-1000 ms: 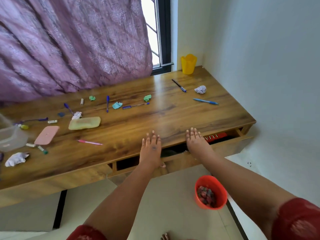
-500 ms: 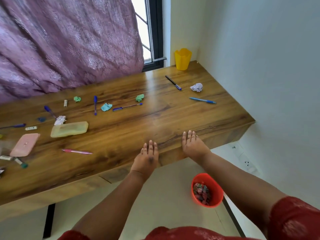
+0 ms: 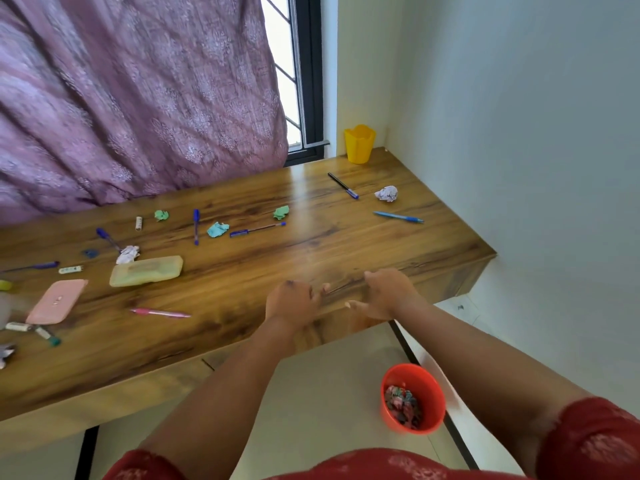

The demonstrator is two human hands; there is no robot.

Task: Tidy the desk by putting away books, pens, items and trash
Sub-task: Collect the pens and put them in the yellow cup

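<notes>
My left hand (image 3: 294, 303) and right hand (image 3: 384, 296) hang empty, fingers loosely curled, over the counter (image 3: 242, 289) near edge; a careless sweep could roll the pink pen (image 3: 161, 312) off

I've got one view only, head cam, wide-angle. It looks forward and steeply down from above the desk (image 3: 311, 244) near edge, tilted, so the desk runs diagonally. Close in: forearms fill the bottom, floor under the edge shows, curtain (image 3: 138, 98) and window up top.
</notes>
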